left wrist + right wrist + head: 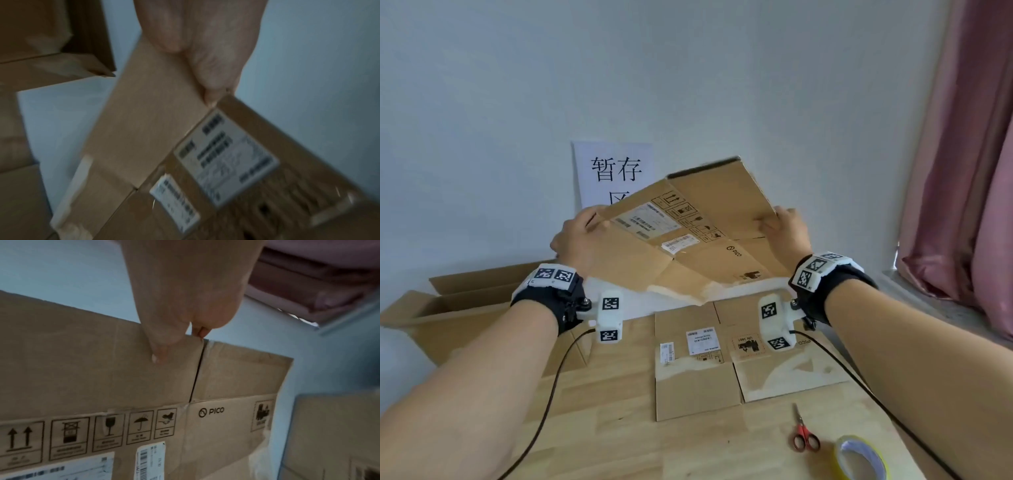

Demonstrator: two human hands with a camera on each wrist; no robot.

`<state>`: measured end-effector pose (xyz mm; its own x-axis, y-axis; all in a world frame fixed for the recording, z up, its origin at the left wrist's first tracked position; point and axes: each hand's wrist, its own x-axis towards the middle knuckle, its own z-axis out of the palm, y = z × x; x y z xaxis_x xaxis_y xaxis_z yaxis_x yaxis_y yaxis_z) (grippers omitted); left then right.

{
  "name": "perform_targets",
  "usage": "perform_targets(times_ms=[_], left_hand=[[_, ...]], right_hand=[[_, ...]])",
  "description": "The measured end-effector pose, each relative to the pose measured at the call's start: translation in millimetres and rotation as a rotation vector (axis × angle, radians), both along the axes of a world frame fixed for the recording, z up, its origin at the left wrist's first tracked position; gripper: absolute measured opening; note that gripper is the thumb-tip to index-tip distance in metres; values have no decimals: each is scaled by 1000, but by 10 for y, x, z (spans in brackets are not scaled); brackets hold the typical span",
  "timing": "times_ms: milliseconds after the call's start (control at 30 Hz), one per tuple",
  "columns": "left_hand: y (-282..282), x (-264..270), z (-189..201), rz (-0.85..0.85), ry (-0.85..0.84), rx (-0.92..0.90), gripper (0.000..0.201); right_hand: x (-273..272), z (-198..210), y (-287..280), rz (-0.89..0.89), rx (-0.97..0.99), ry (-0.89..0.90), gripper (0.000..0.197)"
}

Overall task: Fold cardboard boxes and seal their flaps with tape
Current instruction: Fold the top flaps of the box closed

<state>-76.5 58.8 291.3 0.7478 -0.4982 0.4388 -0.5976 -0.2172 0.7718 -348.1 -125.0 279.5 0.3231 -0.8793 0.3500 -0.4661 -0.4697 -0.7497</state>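
A flattened brown cardboard box (688, 233) with white labels and printed handling symbols hangs tilted in the air above the table. My left hand (575, 236) grips its left edge, thumb on top (207, 68). My right hand (784, 229) pinches its right edge beside a flap slit (197, 369), thumb (162, 344) pressed on the near face. A second flattened box (722, 363) lies on the wooden table (619, 428) below. A roll of yellowish tape (859, 459) sits at the front right, with red-handled scissors (803, 431) next to it.
An opened cardboard box (448, 308) stands at the table's left against the wall. A paper sign (613, 171) hangs on the wall behind. Pink curtains (969, 137) and a sill lie to the right. Black cables (551, 394) trail from both wrists across the table.
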Motion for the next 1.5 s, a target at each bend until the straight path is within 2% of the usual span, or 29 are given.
perform_targets(times_ms=[100, 200, 267, 367, 467, 533, 600, 667, 767, 833, 900, 1000, 1067, 1133, 1167, 1267, 1400, 1500], left_hand=[[-77, -185, 81, 187, -244, 28, 42], [-72, -315, -119, 159, -278, -49, 63], [-67, -327, -419, 114, -186, -61, 66], [-47, -256, -870, 76, 66, 9, 64], [-30, -193, -1110, 39, 270, 78, 66], [-55, -203, -1144, 23, 299, 125, 67], [-112, -249, -1106, 1, 227, 189, 68], [-187, -351, -996, -71, 101, 230, 68], [-349, -594, -778, -303, -105, 246, 68], [-468, -758, -649, -424, -132, 291, 71], [-573, -871, -521, -433, -27, 355, 79], [-678, -944, -335, -410, 336, 310, 99], [-712, -959, -211, -392, 436, 300, 115], [-717, -960, -105, -357, 449, 311, 128], [-717, -943, -76, -345, 450, 305, 128], [-674, -939, 15, -357, 460, 279, 122], [-626, -917, 20, -369, 446, 268, 131], [-578, -898, 14, -390, 420, 229, 123]], right_hand=[[58, -49, 93, 18, 19, -162, 24], [59, -92, 116, -80, 92, -385, 24], [-5, -158, 95, -157, 164, -482, 25], [-119, -337, 59, -199, 302, -613, 34], [-135, -516, 74, -204, 345, -686, 41], [-109, -550, 110, -195, 354, -694, 43], [-67, -524, 142, -154, 340, -706, 45], [13, -485, 160, -102, 309, -668, 43], [150, -445, 250, 20, 281, -555, 34], [210, -377, 318, 120, 267, -459, 32], [255, -284, 339, 232, 263, -367, 27], [312, -132, 309, 324, 215, -225, 26], [328, -56, 318, 371, 208, -185, 33], [356, -29, 332, 398, 228, -176, 50], [381, -31, 334, 407, 233, -175, 51], [456, -27, 377, 471, 241, -191, 35], [514, -30, 417, 528, 240, -152, 34], [563, -38, 413, 569, 241, -161, 30]])
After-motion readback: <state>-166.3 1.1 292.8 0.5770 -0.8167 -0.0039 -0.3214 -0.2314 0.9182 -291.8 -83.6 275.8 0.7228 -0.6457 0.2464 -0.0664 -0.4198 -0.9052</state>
